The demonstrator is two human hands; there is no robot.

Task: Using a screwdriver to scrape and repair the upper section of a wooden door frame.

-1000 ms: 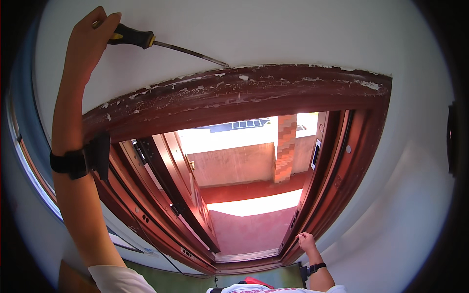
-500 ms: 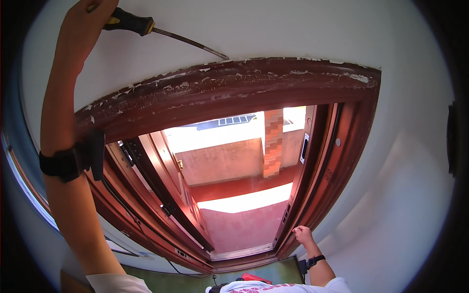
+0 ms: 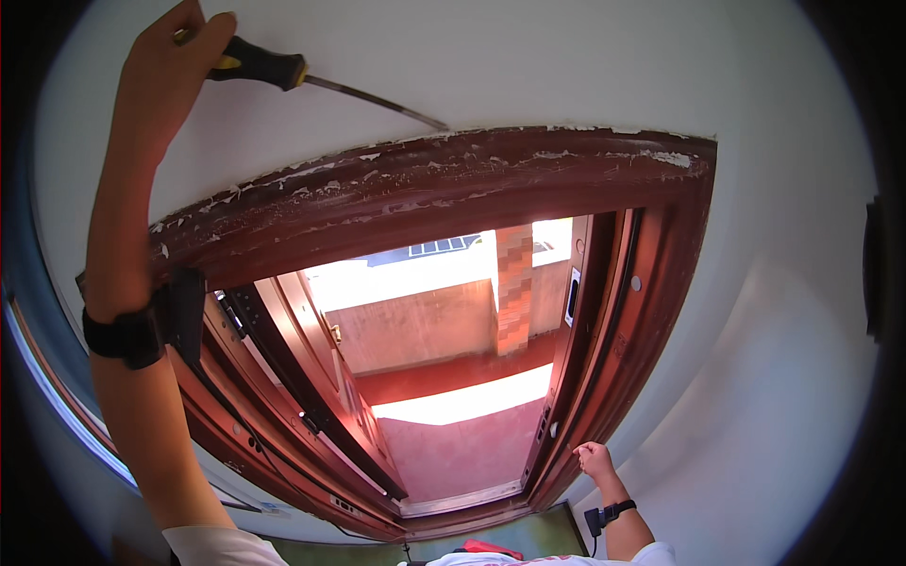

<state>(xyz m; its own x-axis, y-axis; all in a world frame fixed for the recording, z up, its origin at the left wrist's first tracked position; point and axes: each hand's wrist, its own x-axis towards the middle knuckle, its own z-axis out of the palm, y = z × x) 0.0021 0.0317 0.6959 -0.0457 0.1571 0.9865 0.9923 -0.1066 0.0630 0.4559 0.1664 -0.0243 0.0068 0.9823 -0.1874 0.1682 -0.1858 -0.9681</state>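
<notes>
Up at the top left, my left hand [image 3: 175,57] is closed round the black and yellow handle of a screwdriver [image 3: 269,66]. Its metal shaft slants down to the right, and the tip meets the seam between the white wall and the top of a dark red door frame [image 3: 425,174]. Old paint along that upper edge is chipped and flaking. Low on the right, my right hand [image 3: 593,459] is held with curled fingers beside the frame's right upright. Whatever those fingers hold, if anything, is too small or hidden to make out.
Inside the frame a red-brown door [image 3: 321,349] stands swung outward on the left. Beyond the doorway are a low wall [image 3: 415,325] and a brick pillar [image 3: 514,292]. Black straps with small devices sit on both forearms, with a cable [image 3: 274,462] hanging from the left one.
The whole view has shifted, so the frame's top sits slightly lower. My left hand and the screwdriver appear slightly lower too, the tip still at the seam. My right hand stays curled.
</notes>
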